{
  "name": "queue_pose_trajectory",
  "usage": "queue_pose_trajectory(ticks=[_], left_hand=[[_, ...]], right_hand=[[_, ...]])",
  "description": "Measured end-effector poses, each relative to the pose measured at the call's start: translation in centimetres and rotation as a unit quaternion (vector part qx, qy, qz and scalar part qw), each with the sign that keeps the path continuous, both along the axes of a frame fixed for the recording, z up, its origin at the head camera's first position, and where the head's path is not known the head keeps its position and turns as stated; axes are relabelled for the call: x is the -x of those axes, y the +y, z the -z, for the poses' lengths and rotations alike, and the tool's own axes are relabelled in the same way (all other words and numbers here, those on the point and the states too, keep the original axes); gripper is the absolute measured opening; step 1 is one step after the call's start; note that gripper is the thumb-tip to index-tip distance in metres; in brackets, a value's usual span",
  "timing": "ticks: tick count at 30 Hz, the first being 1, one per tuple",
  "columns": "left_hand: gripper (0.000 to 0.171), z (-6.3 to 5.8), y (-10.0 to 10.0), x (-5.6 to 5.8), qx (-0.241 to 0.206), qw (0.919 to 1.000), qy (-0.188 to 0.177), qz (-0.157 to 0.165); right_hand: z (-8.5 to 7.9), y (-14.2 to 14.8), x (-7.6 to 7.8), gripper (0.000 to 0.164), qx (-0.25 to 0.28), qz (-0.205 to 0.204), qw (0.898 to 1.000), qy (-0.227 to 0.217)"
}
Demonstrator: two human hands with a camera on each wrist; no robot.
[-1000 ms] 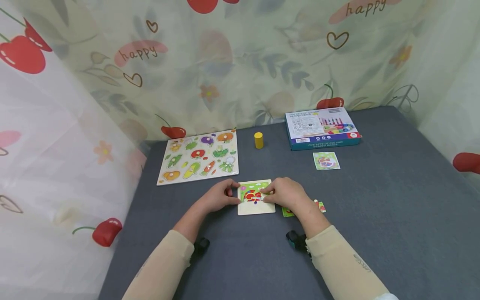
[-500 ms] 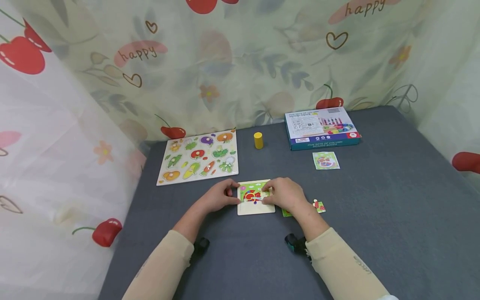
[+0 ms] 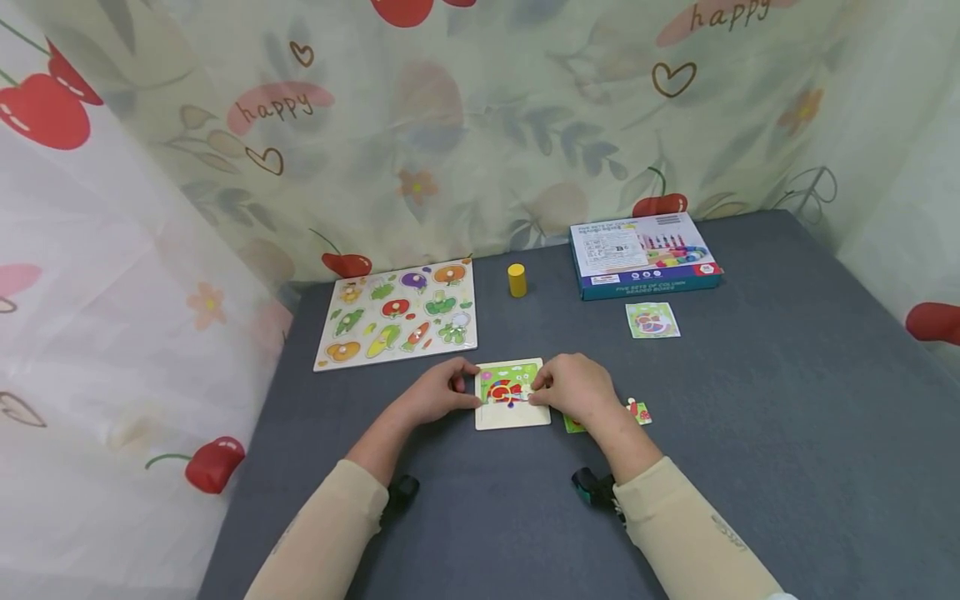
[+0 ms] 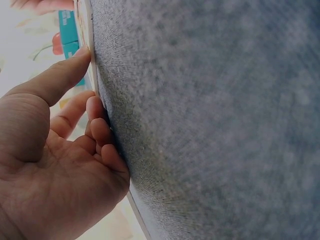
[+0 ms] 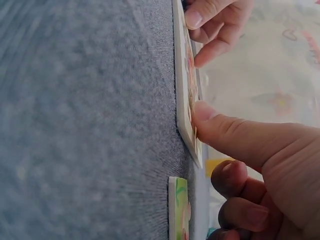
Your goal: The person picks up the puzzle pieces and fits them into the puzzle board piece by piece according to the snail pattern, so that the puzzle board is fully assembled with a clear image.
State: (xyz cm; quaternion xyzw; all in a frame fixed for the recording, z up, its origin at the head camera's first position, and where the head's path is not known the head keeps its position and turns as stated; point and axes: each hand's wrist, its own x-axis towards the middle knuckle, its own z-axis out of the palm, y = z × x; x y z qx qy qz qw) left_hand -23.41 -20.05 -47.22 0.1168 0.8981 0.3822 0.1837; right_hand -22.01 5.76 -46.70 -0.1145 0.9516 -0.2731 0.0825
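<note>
Fingers of the left hand (image 3: 435, 392) and its thumb grip the left edge of the tray (image 3: 513, 418), while the thumb and forefinger of the right hand (image 3: 576, 390) are bent onto a piece at its right side, pinching it. This shallow wooden tray lies flat on the grey table (image 3: 480, 508), between the hands; its near strip is bare wood, and its far part holds green and red picture pieces (image 3: 504, 390). Loose pieces (image 3: 641, 412) lie just right of the tray, partly hidden by the right wrist. Farther off, to the left, lies a white board (image 3: 328, 335) with vegetable shapes (image 3: 394, 308) set across it. A small card (image 3: 653, 322) lies flat on the right. Beyond the card rests a closed box (image 3: 649, 288), its contents hidden. Left of the box, a yellow cylinder (image 3: 517, 282) stands upright. Behind everything hangs a printed curtain (image 3: 465, 187).
</note>
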Motion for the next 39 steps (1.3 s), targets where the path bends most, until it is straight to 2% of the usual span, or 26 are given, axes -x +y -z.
queue_pose_trajectory(ticks=[6, 14, 24, 32, 39], left_hand=[[0.046, 0.0, 0.0, -0.1, 0.003, 1.0, -0.004, -0.004], [0.047, 0.0, 0.1, -0.1, 0.005, 1.0, 0.0, 0.0], [0.045, -0.2, 0.1, 0.1, 0.0, 1.0, -0.003, 0.001], [0.046, -0.1, 0.1, 0.1, 0.003, 1.0, -0.004, -0.001], [0.046, -0.1, 0.1, 0.0, 0.004, 1.0, -0.003, 0.0]], right_hand=[[0.4, -0.2, 0.2, 0.023, 0.007, -0.017, 1.0, -0.011], [0.6, 0.0, 0.6, 0.019, 0.019, 0.003, 0.999, -0.038], [0.6, 0.0, 0.8, 0.02, 0.017, -0.007, 0.999, -0.031], [-0.7, 0.1, 0.4, 0.024, 0.015, -0.034, 0.999, -0.017], [-2.0, 0.7, -0.2, 0.026, 0.039, -0.029, 0.999, -0.007]])
